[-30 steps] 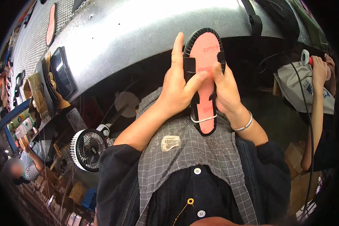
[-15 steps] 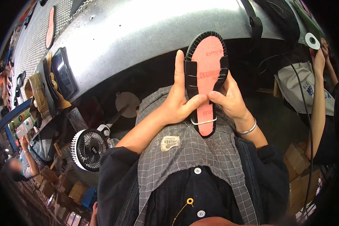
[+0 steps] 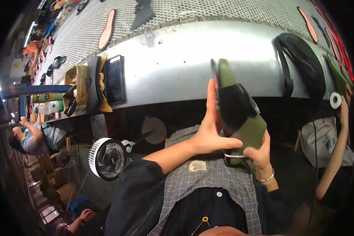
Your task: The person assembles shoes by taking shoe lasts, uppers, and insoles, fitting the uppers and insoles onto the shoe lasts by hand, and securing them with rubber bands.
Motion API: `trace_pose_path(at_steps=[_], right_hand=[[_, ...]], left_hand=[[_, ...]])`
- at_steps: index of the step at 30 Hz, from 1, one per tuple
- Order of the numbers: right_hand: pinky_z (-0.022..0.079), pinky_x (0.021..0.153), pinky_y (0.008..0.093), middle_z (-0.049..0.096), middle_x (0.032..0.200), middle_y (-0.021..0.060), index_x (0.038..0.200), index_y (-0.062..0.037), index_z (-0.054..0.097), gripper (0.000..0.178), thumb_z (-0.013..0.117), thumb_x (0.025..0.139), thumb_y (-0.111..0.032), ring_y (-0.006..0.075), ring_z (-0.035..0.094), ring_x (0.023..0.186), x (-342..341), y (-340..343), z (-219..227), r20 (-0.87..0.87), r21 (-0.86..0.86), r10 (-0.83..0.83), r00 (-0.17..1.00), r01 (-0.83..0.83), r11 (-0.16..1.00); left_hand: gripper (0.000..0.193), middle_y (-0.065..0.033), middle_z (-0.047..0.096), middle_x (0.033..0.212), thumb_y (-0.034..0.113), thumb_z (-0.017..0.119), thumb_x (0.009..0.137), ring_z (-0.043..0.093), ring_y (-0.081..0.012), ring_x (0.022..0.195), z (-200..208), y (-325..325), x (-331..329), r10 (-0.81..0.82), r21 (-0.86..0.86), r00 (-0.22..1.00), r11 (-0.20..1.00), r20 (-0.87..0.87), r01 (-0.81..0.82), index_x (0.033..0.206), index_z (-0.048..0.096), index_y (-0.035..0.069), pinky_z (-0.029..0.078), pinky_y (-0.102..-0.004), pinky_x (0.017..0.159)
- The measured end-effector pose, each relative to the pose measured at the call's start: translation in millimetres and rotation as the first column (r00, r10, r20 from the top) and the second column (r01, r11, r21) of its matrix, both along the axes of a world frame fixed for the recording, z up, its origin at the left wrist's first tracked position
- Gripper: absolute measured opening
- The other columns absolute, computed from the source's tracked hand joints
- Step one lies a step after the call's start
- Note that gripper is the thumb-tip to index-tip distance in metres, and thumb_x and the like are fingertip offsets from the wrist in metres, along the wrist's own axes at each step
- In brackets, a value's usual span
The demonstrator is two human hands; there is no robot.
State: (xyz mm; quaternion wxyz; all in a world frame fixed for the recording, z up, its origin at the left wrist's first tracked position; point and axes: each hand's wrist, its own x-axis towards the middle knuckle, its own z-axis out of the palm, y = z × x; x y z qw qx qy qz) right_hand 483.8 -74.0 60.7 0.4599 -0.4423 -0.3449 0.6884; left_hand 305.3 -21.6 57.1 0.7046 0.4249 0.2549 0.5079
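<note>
Over my lap I hold a green shoe last [image 3: 252,131] wrapped in a black shoe upper [image 3: 234,105]. Its toe points away from me, and a sole edge faces left. A white band [image 3: 235,156] loops round the near, heel end. My left hand [image 3: 208,135] lies along the left side, fingers stretched up and thumb across the heel. My right hand [image 3: 259,155] grips the heel from the right, its thumb near the band. Motion blurs the last a little, and the pink insole is turned out of sight.
Ahead runs a metal bench edge [image 3: 165,63] beside a mesh conveyor [image 3: 177,13] carrying pink insoles [image 3: 107,29]. A phone [image 3: 115,78], a black bag [image 3: 301,59] and a small fan [image 3: 108,159] are around me. At the right, another person's hand [image 3: 343,112] holds a white roll [image 3: 335,100].
My hands have turned the last over from its pink insole side to its green and black upper side. My view has swung, showing more of the conveyor.
</note>
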Motion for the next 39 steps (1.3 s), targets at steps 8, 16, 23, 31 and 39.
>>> trace_pose_path(at_steps=[8,16,23,31,39], right_hand=[[0.041,0.094,0.0321,0.054,0.117,0.0093,0.129,0.0010,0.040,0.081,0.080,0.059,-0.007,0.0187,0.052,0.108,-7,14,21,0.016,-0.041,0.114,0.993,-0.113,0.993],[0.048,0.087,0.0386,0.059,0.108,0.0184,0.121,0.0103,0.043,0.075,0.071,0.056,-0.015,0.0303,0.061,0.095,15,32,21,-0.206,-0.121,-0.124,0.971,0.101,0.987],[0.045,0.084,0.0302,0.055,0.106,0.0088,0.121,0.0018,0.043,0.066,0.069,0.061,-0.003,0.0187,0.055,0.094,2,65,34,0.095,0.054,-0.162,0.982,0.157,0.986],[0.042,0.092,0.0329,0.050,0.120,0.0128,0.133,0.0036,0.034,0.082,0.071,0.060,-0.005,0.0214,0.051,0.108,35,65,21,0.079,0.022,-0.016,0.997,0.015,1.000],[0.035,0.097,0.0350,0.047,0.118,0.0130,0.127,0.0013,0.044,0.071,0.058,0.058,0.006,0.0254,0.047,0.111,37,97,48,0.744,0.245,-0.225,0.629,0.056,0.968]], left_hand=[[0.127,-0.0147,0.042,0.128,0.008,0.080,0.063,0.046,-0.0234,0.115,22,75,2,0.033,0.348,0.999,0.937,0.026,-0.040,0.143,-0.018,0.017,0.036,-0.0371,0.097],[0.104,-0.0145,0.047,0.116,0.001,0.068,0.072,0.052,-0.0180,0.096,47,203,35,0.048,-0.124,0.945,0.992,0.324,-0.008,0.145,-0.003,0.020,0.044,-0.0351,0.082],[0.111,-0.0140,0.038,0.131,0.023,0.084,0.056,0.038,-0.0236,0.121,46,164,46,-0.130,0.126,0.988,0.982,-0.078,0.139,0.140,0.014,0.003,0.030,-0.0389,0.103],[0.066,-0.0203,0.050,0.124,0.043,0.061,0.083,0.045,-0.0287,0.118,3,364,-52,0.489,0.308,0.493,0.861,-0.720,-0.405,0.131,0.041,0.003,0.038,-0.0450,0.095],[0.088,-0.0217,0.058,0.115,0.041,0.079,0.061,0.058,-0.0295,0.105,-10,365,-187,0.123,0.362,-0.429,0.763,-0.895,-0.536,0.129,0.042,0.001,0.047,-0.0401,0.084]])
